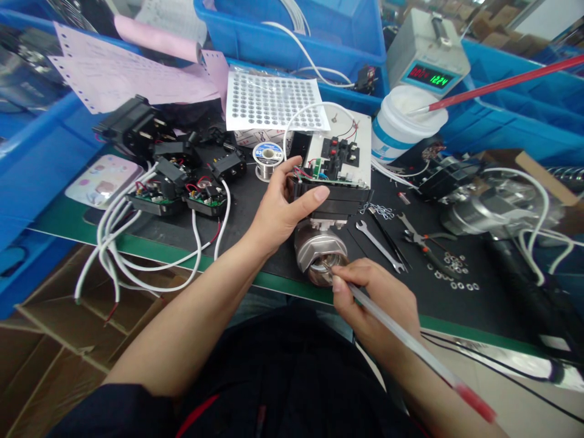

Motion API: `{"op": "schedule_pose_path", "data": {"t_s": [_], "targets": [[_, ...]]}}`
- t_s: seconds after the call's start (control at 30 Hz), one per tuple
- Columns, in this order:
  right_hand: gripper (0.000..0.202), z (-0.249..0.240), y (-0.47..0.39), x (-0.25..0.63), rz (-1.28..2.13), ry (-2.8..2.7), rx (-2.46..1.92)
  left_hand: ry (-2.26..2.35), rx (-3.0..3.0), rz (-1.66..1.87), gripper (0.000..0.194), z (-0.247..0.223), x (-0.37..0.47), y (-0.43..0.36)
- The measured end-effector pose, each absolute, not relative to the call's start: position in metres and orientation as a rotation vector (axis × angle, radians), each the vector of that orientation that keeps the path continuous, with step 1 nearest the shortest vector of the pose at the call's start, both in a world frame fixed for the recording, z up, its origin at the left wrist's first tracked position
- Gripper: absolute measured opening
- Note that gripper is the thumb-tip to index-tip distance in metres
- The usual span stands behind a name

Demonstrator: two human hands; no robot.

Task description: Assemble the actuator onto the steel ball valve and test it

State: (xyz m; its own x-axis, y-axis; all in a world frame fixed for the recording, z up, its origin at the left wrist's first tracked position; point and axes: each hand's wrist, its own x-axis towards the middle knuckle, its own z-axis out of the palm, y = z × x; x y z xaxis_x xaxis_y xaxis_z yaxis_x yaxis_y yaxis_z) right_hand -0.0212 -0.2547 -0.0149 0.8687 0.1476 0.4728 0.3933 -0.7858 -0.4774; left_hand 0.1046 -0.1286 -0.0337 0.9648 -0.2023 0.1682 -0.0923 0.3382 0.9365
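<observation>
My left hand point(283, 210) is wrapped round the left side of a black housing point(335, 201) with a circuit board on top. Below the housing sits a round metal valve body point(320, 248), its opening facing me. My right hand point(376, 298) pinches a long clear stick with a red end point(410, 340). The stick's tip is at the valve opening; the exact point of contact is too small to make out. Behind the housing stands a pale panel point(362, 143) with black and red connectors.
Left are black modules point(159, 188) with white cables. A solder spool point(268, 159), sticker sheet point(276, 100) and white tub point(404, 125) stand behind. Right lie a wrench point(378, 243), pliers point(424, 240), small nuts point(451, 271) and another metal valve point(483, 210). A power supply point(429, 52) is at the back.
</observation>
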Motion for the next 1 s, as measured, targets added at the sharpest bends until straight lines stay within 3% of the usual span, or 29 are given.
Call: {"op": "schedule_pose_path", "data": {"t_s": [0.53,0.7,0.8,0.9,1.0], "targets": [[0.006,-0.016,-0.254,-0.021,-0.544,-0.365,-2.428,-0.282,1.240,-0.064,0.057,-0.033,0.104,-0.129],[0.008,-0.009,-0.264,-0.026,-0.375,-0.350,-2.244,-0.286,1.251,-0.073,0.060,-0.031,0.103,-0.128],[0.016,-0.006,-0.298,-0.018,-0.670,-0.165,-2.087,-0.286,1.270,-0.078,0.062,-0.031,0.104,-0.127],[0.023,-0.012,-0.361,0.009,-0.871,-0.145,-2.434,-0.286,1.281,-0.089,0.063,-0.031,0.106,-0.126],[0.030,-0.027,-0.427,0.043,-0.575,-0.396,-2.948,-0.300,1.261,-0.100,0.064,-0.029,0.106,-0.126]]}}
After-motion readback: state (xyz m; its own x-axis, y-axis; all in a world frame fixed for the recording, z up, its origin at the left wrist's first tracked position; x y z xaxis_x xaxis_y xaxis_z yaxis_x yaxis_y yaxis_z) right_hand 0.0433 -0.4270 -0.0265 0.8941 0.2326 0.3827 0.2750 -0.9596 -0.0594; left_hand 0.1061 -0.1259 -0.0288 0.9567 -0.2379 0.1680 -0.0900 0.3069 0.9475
